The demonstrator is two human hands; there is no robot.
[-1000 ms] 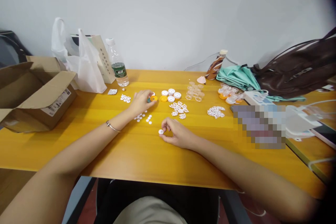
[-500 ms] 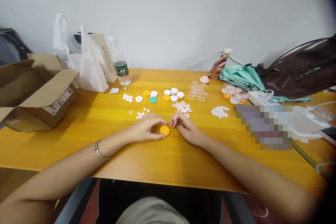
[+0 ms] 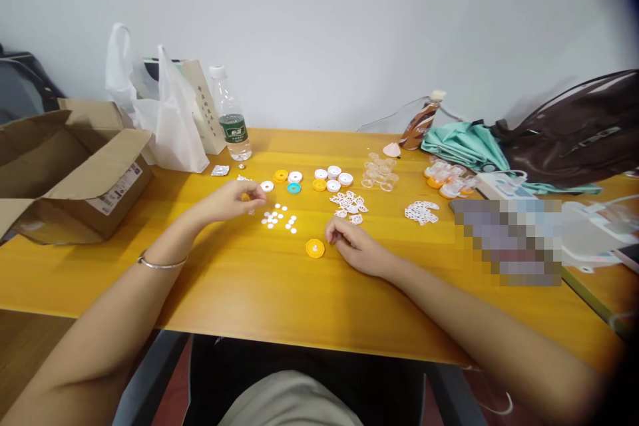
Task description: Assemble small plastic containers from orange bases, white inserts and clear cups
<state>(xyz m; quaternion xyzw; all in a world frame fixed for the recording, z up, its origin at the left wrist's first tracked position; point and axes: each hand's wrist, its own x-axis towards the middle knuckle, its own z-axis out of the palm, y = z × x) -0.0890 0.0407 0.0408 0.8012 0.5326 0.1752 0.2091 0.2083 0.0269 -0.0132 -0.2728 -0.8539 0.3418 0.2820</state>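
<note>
A yellow round disc (image 3: pixel 315 249) with a small pale piece at its centre lies on the table, untouched. My right hand (image 3: pixel 355 247) rests just right of it, fingers curled in, with nothing visible in them. Further left, my left hand (image 3: pixel 232 201) hovers over the small parts, thumb and fingers curved with a gap between them. Partly behind it are small white pieces (image 3: pixel 243 178). To its right lie scattered small white round pieces (image 3: pixel 272 217) and a white ring-shaped disc (image 3: pixel 267 186).
Behind are a teal disc (image 3: pixel 293 188), white and yellow round cups (image 3: pixel 333 185), clear cups (image 3: pixel 379 173) and white leaf-shaped lattice pieces (image 3: pixel 348 203). A cardboard box (image 3: pixel 110 173) and water bottle (image 3: pixel 233 126) stand left; a brown-labelled bottle (image 3: pixel 422 123) and dark bag (image 3: pixel 574 126) are right.
My left hand has let go of the yellow disc and moved left and away from me to the small white pieces. The disc stays on the table; my right hand has barely moved.
</note>
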